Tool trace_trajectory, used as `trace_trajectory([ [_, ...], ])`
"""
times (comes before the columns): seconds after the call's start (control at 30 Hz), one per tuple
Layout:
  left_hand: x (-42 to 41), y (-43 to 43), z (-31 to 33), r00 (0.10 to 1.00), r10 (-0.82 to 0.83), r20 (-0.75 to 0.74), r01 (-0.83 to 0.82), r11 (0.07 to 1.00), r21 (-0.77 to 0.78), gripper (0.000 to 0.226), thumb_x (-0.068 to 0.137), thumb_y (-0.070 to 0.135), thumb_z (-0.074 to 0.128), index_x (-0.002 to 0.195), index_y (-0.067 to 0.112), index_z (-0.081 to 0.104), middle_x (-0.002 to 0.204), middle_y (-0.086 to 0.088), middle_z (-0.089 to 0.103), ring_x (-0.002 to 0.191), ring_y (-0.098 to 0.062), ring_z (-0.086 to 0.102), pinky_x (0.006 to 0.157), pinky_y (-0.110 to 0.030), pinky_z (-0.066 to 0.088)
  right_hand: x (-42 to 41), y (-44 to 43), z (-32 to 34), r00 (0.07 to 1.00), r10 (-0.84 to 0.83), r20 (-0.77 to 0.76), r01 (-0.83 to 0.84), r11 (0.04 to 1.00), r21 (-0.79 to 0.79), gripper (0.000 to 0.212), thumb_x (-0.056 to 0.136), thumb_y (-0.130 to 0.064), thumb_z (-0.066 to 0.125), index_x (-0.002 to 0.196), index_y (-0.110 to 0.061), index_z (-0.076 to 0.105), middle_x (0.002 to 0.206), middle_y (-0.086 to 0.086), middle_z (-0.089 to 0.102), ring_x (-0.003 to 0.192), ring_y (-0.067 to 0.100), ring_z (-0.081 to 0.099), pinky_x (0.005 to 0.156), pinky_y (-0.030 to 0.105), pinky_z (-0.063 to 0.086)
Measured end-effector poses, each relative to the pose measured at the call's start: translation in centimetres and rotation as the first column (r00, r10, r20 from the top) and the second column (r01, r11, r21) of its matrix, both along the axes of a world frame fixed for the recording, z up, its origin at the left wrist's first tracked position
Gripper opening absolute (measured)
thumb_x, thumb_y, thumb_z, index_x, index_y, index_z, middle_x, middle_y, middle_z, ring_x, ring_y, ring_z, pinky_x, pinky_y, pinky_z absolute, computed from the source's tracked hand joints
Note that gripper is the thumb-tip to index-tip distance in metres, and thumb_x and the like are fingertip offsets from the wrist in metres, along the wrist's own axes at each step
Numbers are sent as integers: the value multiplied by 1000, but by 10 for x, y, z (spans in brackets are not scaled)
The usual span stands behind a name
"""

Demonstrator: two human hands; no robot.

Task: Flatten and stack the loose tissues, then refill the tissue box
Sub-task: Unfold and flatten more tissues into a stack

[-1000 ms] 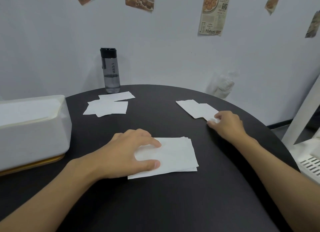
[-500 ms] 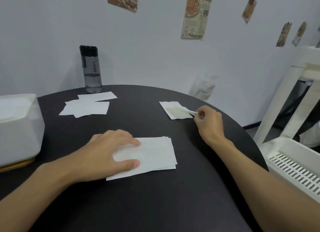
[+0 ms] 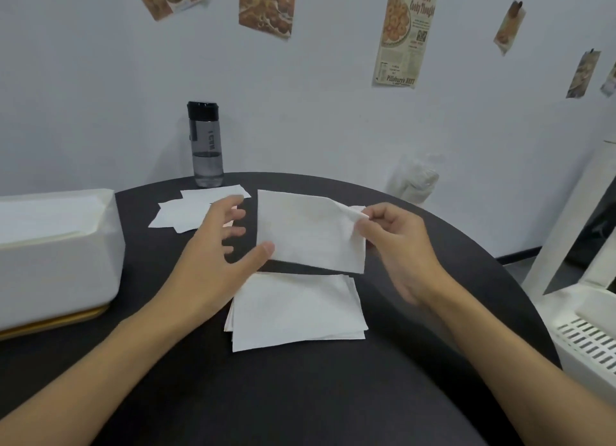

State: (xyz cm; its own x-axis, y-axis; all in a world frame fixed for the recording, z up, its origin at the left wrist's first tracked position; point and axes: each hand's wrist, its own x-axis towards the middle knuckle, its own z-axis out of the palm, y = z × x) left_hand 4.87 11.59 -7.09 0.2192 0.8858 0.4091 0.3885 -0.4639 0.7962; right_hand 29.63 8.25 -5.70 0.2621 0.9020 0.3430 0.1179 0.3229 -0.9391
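White tissue (image 3: 306,232); black table (image 3: 300,395)

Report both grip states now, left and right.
Left grip: open, fingers spread, thumb tip at a lower corner of the lifted thin white paper tissue.
Right grip: pinches that tissue's upper right corner.

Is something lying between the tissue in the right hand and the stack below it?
Nothing visible. The tissue, pinched by the right hand, hangs above the stack; the left hand is beside the tissue's left edge.
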Motion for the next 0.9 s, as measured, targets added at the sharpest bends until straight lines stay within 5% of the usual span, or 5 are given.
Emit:
trace_trajectory([
  [0.17,-1,-3,8,980,24,195,5,989,-148,58,88,16,75,135,33,45,90,6,78,85,-14,75,81,-33,58,-9,-2,-8,966,251,-65,-258,953,-159,12,93,2,59,86,-8,63,86,21,63,78,29,59,72,36,50],
  [0.3,-2,-4,11,981,6,195,41,971,-234,43,90,8,72,124,28,56,86,-3,79,83,-27,75,83,-46,59,-10,-3,-10,958,278,71,-260,947,-189,28,92,-8,67,117,-15,57,75,-2,70,77,18,64,75,32,49],
  [0.43,-4,-4,9,999,-40,-24,35,983,-182,26,90,13,71,108,28,62,83,2,77,77,-15,75,80,-42,60,-8,-1,-14,935,257,244,-207,955,-212,14,92,-5,66,103,-12,65,87,8,74,81,19,69,81,39,55],
  [0.6,-10,0,-1,916,-157,-370,113,984,-138,21,84,30,74,101,38,64,96,21,68,84,0,65,74,-26,56,-4,2,-23,776,295,557,-168,949,-268,17,89,-13,69,100,-25,67,89,-8,70,74,2,64,66,17,49],
  [0.9,-13,2,-4,787,-269,-555,181,961,-209,55,84,59,65,130,60,36,126,30,41,124,1,38,111,-34,34,6,11,-34,661,368,654,-165,922,-351,15,88,-36,70,103,-38,66,110,-20,61,98,-2,60,84,20,45],
])
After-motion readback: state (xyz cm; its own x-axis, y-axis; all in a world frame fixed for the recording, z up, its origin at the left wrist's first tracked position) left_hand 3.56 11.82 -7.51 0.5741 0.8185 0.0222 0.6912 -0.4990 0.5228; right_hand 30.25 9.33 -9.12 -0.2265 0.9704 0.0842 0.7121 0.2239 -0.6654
